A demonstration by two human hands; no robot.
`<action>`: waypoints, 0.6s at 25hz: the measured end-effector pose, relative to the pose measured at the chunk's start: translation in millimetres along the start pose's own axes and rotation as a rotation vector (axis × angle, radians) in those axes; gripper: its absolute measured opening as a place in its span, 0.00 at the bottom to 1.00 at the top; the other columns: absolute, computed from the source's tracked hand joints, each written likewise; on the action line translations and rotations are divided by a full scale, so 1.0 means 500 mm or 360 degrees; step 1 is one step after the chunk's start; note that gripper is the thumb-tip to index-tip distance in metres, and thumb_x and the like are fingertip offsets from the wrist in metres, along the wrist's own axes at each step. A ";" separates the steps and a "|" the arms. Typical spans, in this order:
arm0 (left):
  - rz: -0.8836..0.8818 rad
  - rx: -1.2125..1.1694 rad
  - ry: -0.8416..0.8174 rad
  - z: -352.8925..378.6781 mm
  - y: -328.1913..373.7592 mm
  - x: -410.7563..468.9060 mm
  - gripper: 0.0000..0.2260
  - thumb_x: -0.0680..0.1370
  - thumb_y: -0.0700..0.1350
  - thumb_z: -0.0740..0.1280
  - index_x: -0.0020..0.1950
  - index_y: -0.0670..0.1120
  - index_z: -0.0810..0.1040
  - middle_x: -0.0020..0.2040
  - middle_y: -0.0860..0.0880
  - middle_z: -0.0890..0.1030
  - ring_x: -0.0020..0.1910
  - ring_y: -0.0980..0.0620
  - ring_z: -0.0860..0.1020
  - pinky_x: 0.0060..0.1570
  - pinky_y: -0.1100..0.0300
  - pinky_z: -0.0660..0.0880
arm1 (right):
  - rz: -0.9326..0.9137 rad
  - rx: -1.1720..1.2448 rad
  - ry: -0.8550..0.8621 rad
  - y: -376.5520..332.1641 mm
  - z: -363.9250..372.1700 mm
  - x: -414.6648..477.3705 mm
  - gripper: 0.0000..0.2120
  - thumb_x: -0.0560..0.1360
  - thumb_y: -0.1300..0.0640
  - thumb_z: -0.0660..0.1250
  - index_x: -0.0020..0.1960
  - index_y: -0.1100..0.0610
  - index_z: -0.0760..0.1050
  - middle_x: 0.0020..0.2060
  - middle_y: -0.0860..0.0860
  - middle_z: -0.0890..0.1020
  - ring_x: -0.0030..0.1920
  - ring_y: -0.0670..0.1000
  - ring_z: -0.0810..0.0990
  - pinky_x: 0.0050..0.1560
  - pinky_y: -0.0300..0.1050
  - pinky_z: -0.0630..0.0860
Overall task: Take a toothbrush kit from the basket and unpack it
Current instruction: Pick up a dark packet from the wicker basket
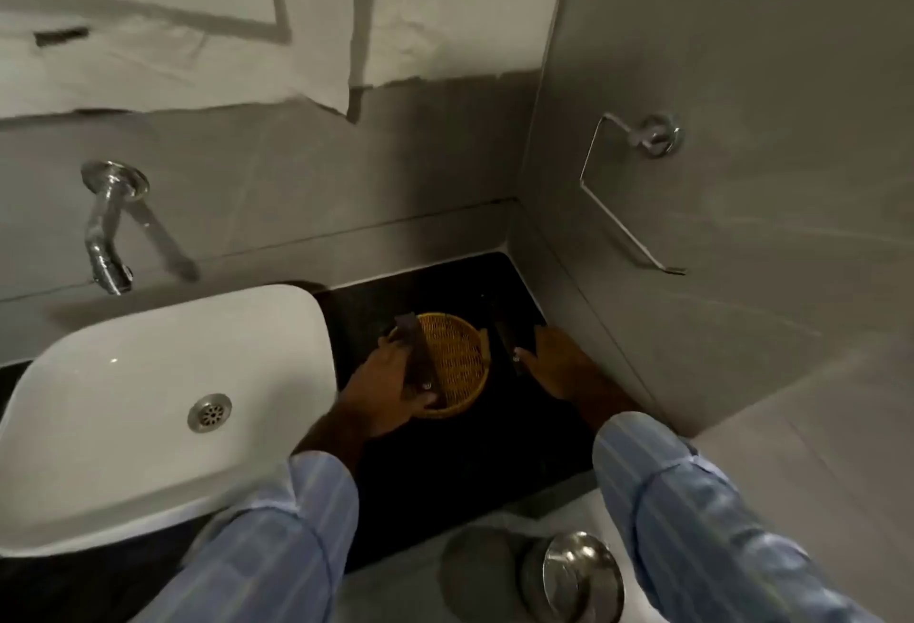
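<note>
A round woven yellow basket (457,360) sits on the black counter (470,464) in the corner. My left hand (393,387) is at the basket's left rim, closed around a long dark flat packet (413,350) that stands nearly upright over the basket. My right hand (554,365) rests on the counter just right of the basket, fingers on a second dark flat packet (509,340) that lies along the basket's right side. The basket's inside looks bare apart from the packet.
A white square washbasin (163,400) with a metal drain fills the left. A chrome tap (106,226) juts from the tiled wall above it. A wire holder (628,197) hangs on the right wall. A steel bin lid (581,573) stands on the floor below.
</note>
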State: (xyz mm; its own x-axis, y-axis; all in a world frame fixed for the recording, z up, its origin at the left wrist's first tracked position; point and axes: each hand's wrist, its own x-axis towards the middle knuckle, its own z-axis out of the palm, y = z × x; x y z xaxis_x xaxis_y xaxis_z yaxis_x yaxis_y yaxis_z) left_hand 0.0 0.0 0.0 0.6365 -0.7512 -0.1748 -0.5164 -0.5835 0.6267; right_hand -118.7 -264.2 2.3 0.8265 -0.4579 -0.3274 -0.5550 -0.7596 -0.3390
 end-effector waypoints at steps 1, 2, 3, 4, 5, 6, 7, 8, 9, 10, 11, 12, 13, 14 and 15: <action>-0.0011 0.0025 0.0015 0.029 -0.018 -0.012 0.39 0.71 0.58 0.72 0.77 0.46 0.63 0.74 0.44 0.68 0.72 0.43 0.67 0.72 0.51 0.64 | 0.0060 -0.0049 -0.0009 0.008 0.021 0.009 0.30 0.81 0.46 0.58 0.75 0.65 0.61 0.71 0.63 0.69 0.71 0.62 0.69 0.70 0.56 0.67; -0.0017 0.0123 0.0085 0.058 -0.037 -0.019 0.39 0.72 0.60 0.71 0.77 0.45 0.62 0.75 0.43 0.67 0.73 0.42 0.67 0.71 0.52 0.63 | 0.0105 -0.0061 -0.0010 0.017 0.040 0.021 0.30 0.81 0.48 0.59 0.76 0.65 0.59 0.71 0.63 0.69 0.70 0.62 0.69 0.69 0.57 0.68; -0.0092 0.0221 0.0082 0.095 -0.057 -0.037 0.40 0.72 0.62 0.69 0.77 0.43 0.61 0.76 0.42 0.65 0.74 0.42 0.65 0.72 0.52 0.62 | 0.0175 -0.0062 -0.0042 0.029 0.063 0.031 0.31 0.81 0.50 0.60 0.77 0.65 0.57 0.72 0.63 0.68 0.71 0.62 0.69 0.69 0.57 0.68; -0.0202 0.0290 0.0010 0.132 -0.072 -0.059 0.42 0.73 0.64 0.67 0.78 0.42 0.58 0.78 0.42 0.62 0.76 0.42 0.62 0.73 0.51 0.60 | 0.0228 -0.0060 -0.0104 0.039 0.084 0.039 0.32 0.80 0.50 0.61 0.77 0.65 0.55 0.72 0.63 0.67 0.71 0.63 0.68 0.69 0.57 0.69; -0.0303 0.0361 -0.0062 0.167 -0.093 -0.069 0.44 0.73 0.67 0.64 0.79 0.42 0.55 0.79 0.42 0.58 0.77 0.42 0.59 0.75 0.50 0.58 | 0.0289 -0.0061 -0.0151 0.045 0.104 0.053 0.35 0.79 0.50 0.64 0.78 0.65 0.54 0.73 0.63 0.66 0.72 0.63 0.67 0.69 0.57 0.69; -0.0378 0.0437 -0.0140 0.196 -0.113 -0.074 0.46 0.73 0.68 0.62 0.80 0.43 0.52 0.80 0.43 0.55 0.79 0.43 0.55 0.76 0.49 0.56 | 0.0333 -0.0051 -0.0182 0.049 0.118 0.065 0.37 0.78 0.49 0.66 0.78 0.65 0.53 0.73 0.63 0.66 0.72 0.63 0.67 0.69 0.57 0.70; -0.0440 0.0498 -0.0211 0.218 -0.130 -0.076 0.47 0.72 0.70 0.61 0.80 0.43 0.51 0.81 0.43 0.52 0.79 0.43 0.53 0.77 0.48 0.54 | 0.0374 -0.0013 -0.0180 0.051 0.129 0.080 0.38 0.77 0.49 0.67 0.78 0.65 0.54 0.72 0.63 0.67 0.71 0.63 0.68 0.68 0.57 0.71; -0.0487 0.0551 -0.0261 0.232 -0.140 -0.079 0.47 0.72 0.70 0.60 0.80 0.43 0.50 0.81 0.43 0.50 0.80 0.43 0.51 0.77 0.47 0.53 | 0.0404 0.0022 -0.0149 0.051 0.136 0.096 0.38 0.76 0.49 0.69 0.77 0.65 0.56 0.71 0.63 0.69 0.70 0.64 0.70 0.66 0.58 0.73; -0.0502 0.0580 -0.0296 0.248 -0.149 -0.083 0.47 0.72 0.70 0.60 0.80 0.43 0.49 0.82 0.43 0.49 0.80 0.43 0.50 0.76 0.45 0.52 | 0.0424 0.0034 -0.0114 0.052 0.146 0.112 0.37 0.75 0.48 0.70 0.75 0.65 0.60 0.69 0.63 0.71 0.68 0.64 0.73 0.63 0.58 0.75; -0.0493 0.0615 -0.0311 0.262 -0.157 -0.088 0.47 0.72 0.70 0.59 0.81 0.43 0.48 0.82 0.43 0.47 0.80 0.42 0.49 0.76 0.44 0.51 | 0.0430 0.0020 -0.0076 0.051 0.155 0.125 0.35 0.74 0.48 0.70 0.73 0.65 0.63 0.67 0.63 0.73 0.66 0.64 0.74 0.61 0.57 0.76; -0.0475 0.0650 -0.0319 0.271 -0.161 -0.095 0.47 0.73 0.70 0.59 0.81 0.43 0.48 0.82 0.42 0.46 0.80 0.42 0.47 0.76 0.42 0.50 | 0.0426 -0.0008 -0.0041 0.049 0.164 0.134 0.32 0.74 0.48 0.71 0.70 0.65 0.66 0.65 0.62 0.75 0.64 0.64 0.75 0.60 0.57 0.77; -0.0456 0.0683 -0.0315 0.278 -0.165 -0.100 0.46 0.73 0.70 0.58 0.81 0.43 0.47 0.82 0.42 0.45 0.80 0.42 0.46 0.76 0.41 0.50 | 0.0406 -0.0032 -0.0014 0.048 0.172 0.143 0.29 0.74 0.48 0.70 0.68 0.65 0.69 0.64 0.63 0.76 0.63 0.64 0.76 0.59 0.57 0.77; -0.0439 0.0711 -0.0301 0.283 -0.169 -0.104 0.46 0.73 0.69 0.58 0.81 0.43 0.47 0.82 0.42 0.44 0.80 0.42 0.45 0.77 0.41 0.50 | 0.0381 -0.0043 0.0009 0.047 0.179 0.149 0.26 0.75 0.49 0.70 0.66 0.65 0.71 0.62 0.63 0.76 0.62 0.64 0.77 0.58 0.57 0.78; -0.0425 0.0727 -0.0285 0.286 -0.173 -0.107 0.46 0.74 0.69 0.58 0.81 0.43 0.46 0.82 0.42 0.44 0.80 0.42 0.44 0.77 0.41 0.49 | 0.0362 -0.0036 0.0024 0.046 0.188 0.154 0.23 0.76 0.51 0.69 0.64 0.64 0.74 0.61 0.63 0.78 0.61 0.64 0.77 0.57 0.57 0.78; -0.0415 0.0732 -0.0275 0.286 -0.174 -0.108 0.46 0.74 0.69 0.58 0.81 0.43 0.46 0.82 0.42 0.43 0.80 0.42 0.44 0.77 0.41 0.49 | 0.0364 -0.0016 0.0041 0.046 0.194 0.157 0.20 0.76 0.52 0.69 0.62 0.64 0.76 0.59 0.63 0.79 0.60 0.64 0.79 0.55 0.56 0.79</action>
State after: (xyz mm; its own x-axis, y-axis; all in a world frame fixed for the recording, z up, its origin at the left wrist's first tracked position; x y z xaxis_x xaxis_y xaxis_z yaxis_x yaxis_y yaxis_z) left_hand -71.3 47.2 -153.6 0.6937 -0.5808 -0.4260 -0.5757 -0.8025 0.1566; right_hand -75.7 -272.6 -116.8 0.6814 -0.6303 -0.3721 -0.7275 -0.6392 -0.2495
